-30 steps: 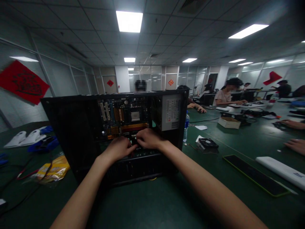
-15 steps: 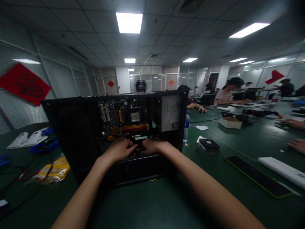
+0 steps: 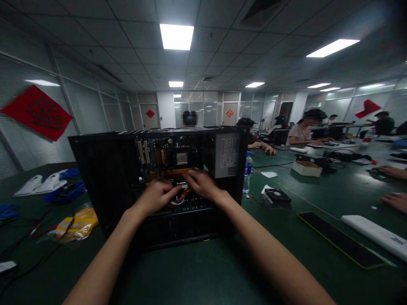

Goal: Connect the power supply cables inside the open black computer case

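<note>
An open black computer case (image 3: 104, 169) lies on its side on the green table (image 3: 197, 271), its motherboard (image 3: 165, 159) facing me. Inside it, at the right, sits a grey power supply (image 3: 226, 154). My left hand (image 3: 155, 195) and my right hand (image 3: 201, 184) both reach into the case just below the motherboard's lower edge, fingers curled over a bundle of red and yellow cables (image 3: 181, 195). The fingertips are hidden among the cables, so what each pinches is unclear.
A water bottle (image 3: 247, 171) stands right of the case, a loose black fan (image 3: 277, 195) beyond it. A dark flat panel (image 3: 340, 239) and a white bar (image 3: 375, 231) lie at right. A yellow bag (image 3: 74, 224) and white-blue items (image 3: 44, 185) lie left. Other people work further along.
Both hands have moved up toward the motherboard's lower edge, and the red and yellow cables now show between them. The view has shifted slightly.
</note>
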### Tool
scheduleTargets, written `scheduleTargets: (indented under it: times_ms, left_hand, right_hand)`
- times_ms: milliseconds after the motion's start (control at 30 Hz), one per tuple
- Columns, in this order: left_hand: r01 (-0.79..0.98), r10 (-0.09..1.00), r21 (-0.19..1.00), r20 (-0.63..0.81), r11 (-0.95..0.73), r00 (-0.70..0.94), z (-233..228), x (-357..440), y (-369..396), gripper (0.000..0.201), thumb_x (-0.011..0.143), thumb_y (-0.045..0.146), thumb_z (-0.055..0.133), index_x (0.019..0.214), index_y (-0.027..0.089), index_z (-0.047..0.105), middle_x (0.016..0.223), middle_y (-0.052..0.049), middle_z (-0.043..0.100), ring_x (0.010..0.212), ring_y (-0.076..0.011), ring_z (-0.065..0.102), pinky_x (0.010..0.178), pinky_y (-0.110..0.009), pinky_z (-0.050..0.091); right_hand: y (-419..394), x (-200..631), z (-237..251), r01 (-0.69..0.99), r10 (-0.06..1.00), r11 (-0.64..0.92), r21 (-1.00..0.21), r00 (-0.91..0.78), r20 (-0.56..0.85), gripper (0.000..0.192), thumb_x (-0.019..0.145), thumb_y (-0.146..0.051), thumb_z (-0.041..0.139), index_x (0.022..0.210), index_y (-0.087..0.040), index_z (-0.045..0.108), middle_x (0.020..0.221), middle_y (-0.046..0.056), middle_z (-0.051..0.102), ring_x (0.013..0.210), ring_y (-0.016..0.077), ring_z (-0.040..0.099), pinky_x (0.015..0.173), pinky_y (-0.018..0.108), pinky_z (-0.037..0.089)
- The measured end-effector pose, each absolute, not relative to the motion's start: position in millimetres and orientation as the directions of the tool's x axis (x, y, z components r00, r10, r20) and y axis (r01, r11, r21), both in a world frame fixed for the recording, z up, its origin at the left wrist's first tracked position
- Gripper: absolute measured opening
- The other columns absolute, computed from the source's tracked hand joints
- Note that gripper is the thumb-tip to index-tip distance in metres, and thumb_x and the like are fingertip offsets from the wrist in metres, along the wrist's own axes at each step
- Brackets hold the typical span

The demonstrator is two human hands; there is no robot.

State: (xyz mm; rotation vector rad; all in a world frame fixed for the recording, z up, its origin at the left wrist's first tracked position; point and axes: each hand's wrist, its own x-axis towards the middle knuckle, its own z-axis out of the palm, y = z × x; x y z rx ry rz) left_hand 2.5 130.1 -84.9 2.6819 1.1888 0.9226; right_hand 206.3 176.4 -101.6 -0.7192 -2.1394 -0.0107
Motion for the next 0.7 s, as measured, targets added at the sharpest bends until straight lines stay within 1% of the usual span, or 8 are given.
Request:
scheduleTargets:
  times_ms: [133, 233, 333, 433, 467, 567, 633, 700]
  left_hand:
    - [0.674, 0.659, 0.21, 0.541, -0.708, 0.523, -75, 2, 122, 0.057, 0.096, 0.045, 0.036, 0.049, 0.017, 0.047, 0.047, 0.002, 0.046, 0.047, -0.0089, 0.039, 0.053, -0.024, 0.03]
    - [0.671, 0.595, 0.114, 0.585, -0.733, 0.551, -65, 0, 112, 0.058, 0.099, 0.042, 0.029, 0.048, 0.017, 0.044, 0.046, 0.001, 0.045, 0.044, -0.0087, 0.039, 0.051, -0.025, 0.029]
    - [0.653, 0.46, -0.051, 0.669, -0.755, 0.584, -54, -5, 101, 0.056, 0.099, 0.039, 0.029, 0.051, 0.018, 0.047, 0.048, -0.001, 0.049, 0.045, -0.0097, 0.041, 0.052, -0.026, 0.031]
    - [0.59, 0.288, -0.179, 0.739, -0.787, 0.609, -44, -8, 90, 0.057, 0.099, 0.041, 0.028, 0.049, 0.019, 0.044, 0.046, -0.001, 0.047, 0.044, -0.0113, 0.04, 0.055, -0.028, 0.034]
    - [0.589, 0.27, -0.176, 0.761, -0.788, 0.589, -41, -8, 85, 0.056, 0.099, 0.04, 0.028, 0.049, 0.02, 0.045, 0.046, -0.001, 0.048, 0.045, -0.0118, 0.042, 0.057, -0.029, 0.035]
    - [0.646, 0.35, -0.044, 0.811, -0.762, 0.469, -31, 2, 69, 0.049, 0.097, 0.037, 0.038, 0.054, 0.019, 0.053, 0.05, -0.002, 0.054, 0.048, -0.0121, 0.047, 0.055, -0.027, 0.036]
    - [0.664, 0.405, 0.086, 0.847, -0.743, 0.344, -24, 11, 58, 0.043, 0.095, 0.036, 0.044, 0.058, 0.019, 0.057, 0.054, -0.001, 0.057, 0.05, -0.0115, 0.05, 0.053, -0.026, 0.037]
    - [0.692, 0.492, 0.228, 0.845, -0.685, 0.209, -18, 20, 49, 0.031, 0.095, 0.036, 0.046, 0.075, 0.018, 0.062, 0.067, -0.002, 0.063, 0.06, -0.0129, 0.057, 0.057, -0.024, 0.042]
  right_hand:
    - [165, 203, -98, 0.362, 0.475, 0.866, -0.345, -0.38, 0.794, 0.035, 0.099, -0.035, 0.04, 0.077, -0.015, 0.059, 0.07, 0.004, 0.061, 0.064, 0.0137, 0.052, 0.062, 0.024, 0.035]
    - [152, 194, -90, 0.294, 0.482, 0.876, -0.383, -0.507, 0.714, 0.043, 0.1, -0.041, 0.036, 0.073, -0.016, 0.057, 0.068, 0.002, 0.057, 0.062, 0.0131, 0.048, 0.062, 0.025, 0.033]
    - [135, 185, -79, 0.138, 0.407, 0.882, -0.451, -0.705, 0.581, 0.055, 0.103, -0.045, 0.022, 0.069, -0.015, 0.054, 0.067, 0.0, 0.053, 0.061, 0.0114, 0.045, 0.06, 0.024, 0.032]
    - [113, 180, -62, 0.092, 0.403, 0.862, -0.499, -0.721, 0.563, 0.054, 0.101, -0.052, 0.026, 0.074, -0.015, 0.054, 0.066, -0.002, 0.05, 0.061, 0.0105, 0.043, 0.058, 0.023, 0.031]
    - [106, 181, -55, 0.091, 0.4, 0.862, -0.498, -0.726, 0.56, 0.052, 0.099, -0.054, 0.032, 0.076, -0.015, 0.056, 0.065, -0.003, 0.051, 0.061, 0.0101, 0.044, 0.057, 0.022, 0.031]
    - [88, 188, -33, 0.144, 0.428, 0.864, -0.482, -0.713, 0.556, 0.047, 0.087, -0.059, 0.057, 0.071, -0.014, 0.059, 0.063, -0.004, 0.051, 0.059, 0.0085, 0.043, 0.055, 0.022, 0.029]
    - [81, 196, -22, 0.155, 0.46, 0.862, -0.483, -0.642, 0.613, 0.048, 0.082, -0.058, 0.063, 0.065, -0.014, 0.058, 0.059, -0.005, 0.048, 0.056, 0.0075, 0.04, 0.053, 0.022, 0.027]
    - [77, 205, -14, 0.123, 0.484, 0.852, -0.509, -0.555, 0.676, 0.048, 0.081, -0.057, 0.065, 0.061, -0.014, 0.058, 0.054, -0.005, 0.044, 0.053, 0.007, 0.037, 0.05, 0.023, 0.025]
